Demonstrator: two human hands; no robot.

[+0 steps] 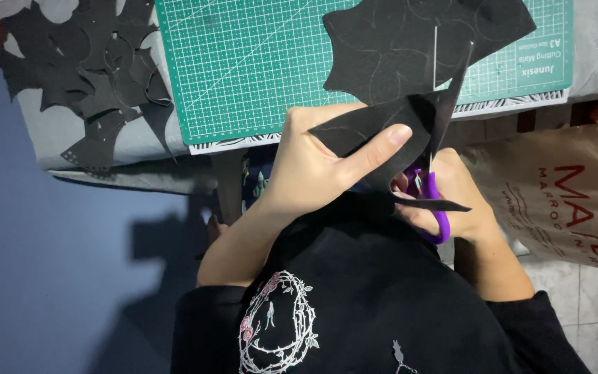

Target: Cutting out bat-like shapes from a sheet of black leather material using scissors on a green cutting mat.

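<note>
Nearest us, our black sweatshirt [382, 305] with its pale embroidered wreath fills the lower frame. Above it our left hand [313, 170] pinches a curved strip of black sheet [389, 125] between thumb and fingers, while our right hand [455, 204] is closed through the purple-handled scissors [432, 197], blades pointing up into the strip. We judge the risk is the thumb: it lies close beside the blades, and the limp strip could fold and drag the cut off line. Beyond us lie a green cutting mat [243, 69] carrying a larger black piece [410, 41], and black offcuts [91, 69] to its left. To the right a paper bag [562, 201] stands; we cannot see its contents.
</note>
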